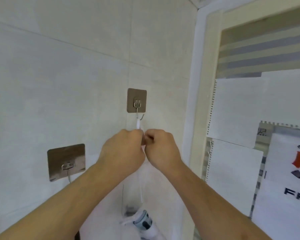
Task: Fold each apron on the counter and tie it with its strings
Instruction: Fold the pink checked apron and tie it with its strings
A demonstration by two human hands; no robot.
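Both hands, left hand (123, 149) and right hand (160, 149), pinch white loop (138, 124) just below wall hook (137, 105); lift loop up over hook tip, keep apron (144, 222) below supported.

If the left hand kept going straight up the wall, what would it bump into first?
Probably the metal hook just above the left hand, which pinches the white string looped on it. Depth is hard to judge.

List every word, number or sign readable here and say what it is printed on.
"FR", cut off by the frame edge: black letters on the white poster at right.
Red characters above them: cropped, unreadable.
QR-like square at the poster's top left corner: too blurred to read.
Nothing else bears text.
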